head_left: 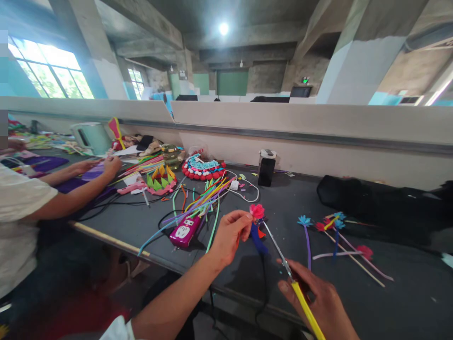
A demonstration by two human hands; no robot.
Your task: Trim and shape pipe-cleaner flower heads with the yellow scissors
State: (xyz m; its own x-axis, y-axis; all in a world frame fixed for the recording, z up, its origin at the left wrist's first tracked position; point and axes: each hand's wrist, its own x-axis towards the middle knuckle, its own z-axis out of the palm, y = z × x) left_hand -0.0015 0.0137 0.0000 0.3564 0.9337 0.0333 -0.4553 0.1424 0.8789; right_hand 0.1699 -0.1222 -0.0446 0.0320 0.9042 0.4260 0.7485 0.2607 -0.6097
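- Left hand [229, 235] pinches one pink ruffled flower [257, 211] above the black counter [406, 309].
- Right hand [321, 298] grasps one slim metal tool with yellow handles [288, 271], tip beside flower.
- Step looks like trimming or shaping; next move likely wants a steady pinch.
- Lying right: two blue fringed flowers [304, 220], one red flower [320, 226], one coral-pink flower [364, 252].

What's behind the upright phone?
Behind the phone is a pale container: its light top and a strip of its left side show. The partition stands farther back. The phone covers most of the container's front; what's inside can't be seen.
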